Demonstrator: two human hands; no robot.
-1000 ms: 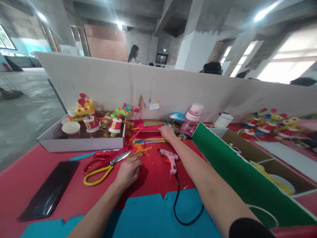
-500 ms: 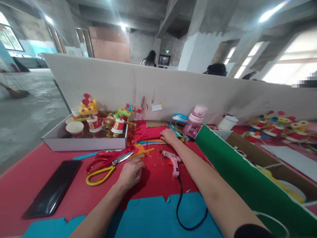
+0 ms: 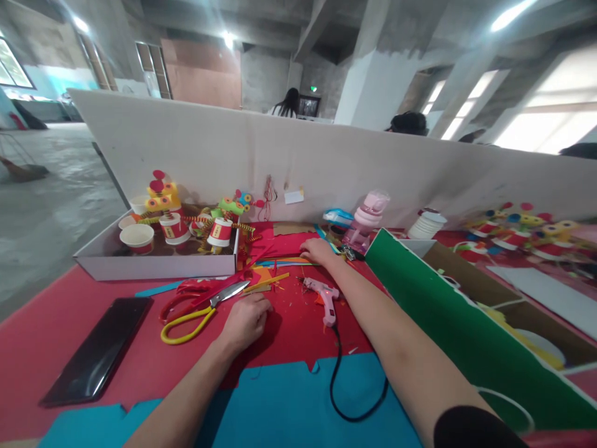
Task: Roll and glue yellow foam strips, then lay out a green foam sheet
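My left hand rests on the red table with its fingers curled in and nothing visible in them. Just left of it lie yellow-handled scissors, blades pointing right, beside red-handled scissors. Stretched forward, my right hand lies low over red paper and coloured paper strips. Its fingers point left, slightly bent, and their undersides are hidden. Below that wrist a pink hot glue gun lies on its side, its black cord looping toward me. A yellow strip sits between the scissors and the glue gun.
A white box at left holds paper cups and paper-cup figures. A black phone-like slab lies front left, blue sheets in front. On the right are a pink bottle and a green-sided box. A white partition stands behind.
The view has shifted slightly, so everything sits a little higher and further left in the picture. Both hands stay in nearly the same places on the table.
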